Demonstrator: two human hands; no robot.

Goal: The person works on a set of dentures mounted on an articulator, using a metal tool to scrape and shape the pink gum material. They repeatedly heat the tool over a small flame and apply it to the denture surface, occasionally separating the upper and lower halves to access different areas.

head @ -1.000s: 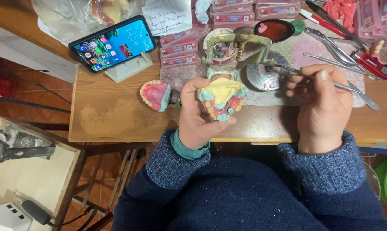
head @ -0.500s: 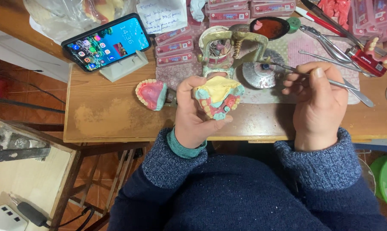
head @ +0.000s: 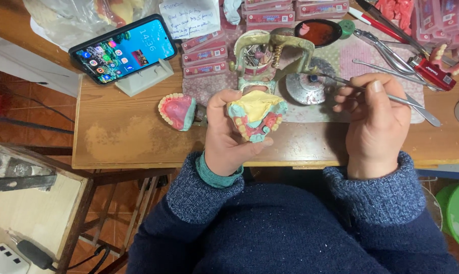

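The left hand [head: 224,134] is gripping a denture model [head: 255,114] in closed fingers; the right hand [head: 374,119] is pinching a metal dental tool [head: 392,99] above the tabletop [head: 123,137].

Phone [head: 124,48] left of articulator [head: 270,50]

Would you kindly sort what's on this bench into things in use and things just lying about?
In use: denture model held in the left hand; thin metal tool in the right hand.

Lying about: phone on its stand, second denture, metal hinged frame, pliers, paper note.
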